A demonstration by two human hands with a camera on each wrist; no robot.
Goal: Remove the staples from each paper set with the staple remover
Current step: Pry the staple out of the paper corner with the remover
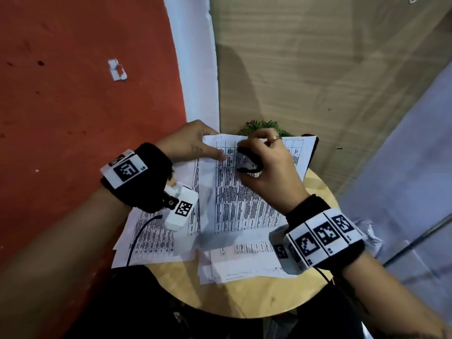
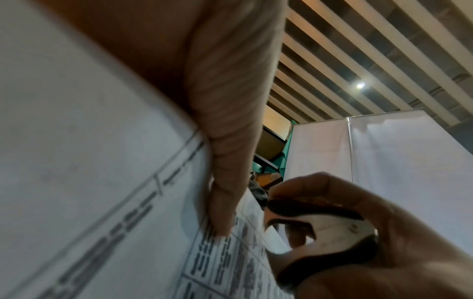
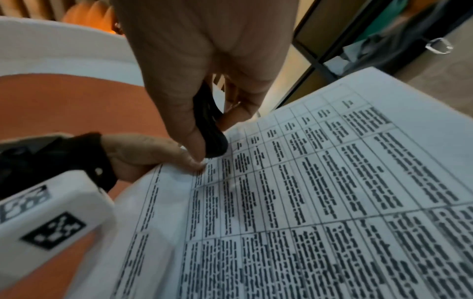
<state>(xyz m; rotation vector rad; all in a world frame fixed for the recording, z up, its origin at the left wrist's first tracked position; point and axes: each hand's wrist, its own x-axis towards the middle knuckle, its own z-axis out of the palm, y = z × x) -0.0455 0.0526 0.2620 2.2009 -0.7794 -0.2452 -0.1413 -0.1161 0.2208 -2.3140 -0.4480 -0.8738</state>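
A stapled paper set (image 1: pixel 244 204) printed with tables is lifted at its far end above a round wooden table (image 1: pixel 256 297). My left hand (image 1: pixel 210 148) pinches its top left corner, thumb (image 2: pixel 222 202) lying on the printed face. My right hand (image 1: pixel 247 157) grips a black staple remover (image 1: pixel 249 165) with metal jaws, right beside that thumb near the sheet's top edge. The left wrist view shows the staple remover (image 2: pixel 320 228) side on, jaws toward the paper set (image 2: pixel 76 161). In the right wrist view the staple remover (image 3: pixel 212 137) touches the paper set (image 3: pixel 332 182). No staple is visible.
More printed sheets lie on the table, one pile at the left (image 1: pixel 151 236) and one at the front (image 1: pixel 244 263). A green plant (image 1: pixel 264 126) stands behind the lifted sheets. A wooden panel rises behind the table. A paper scrap (image 1: pixel 117 69) lies on the red floor.
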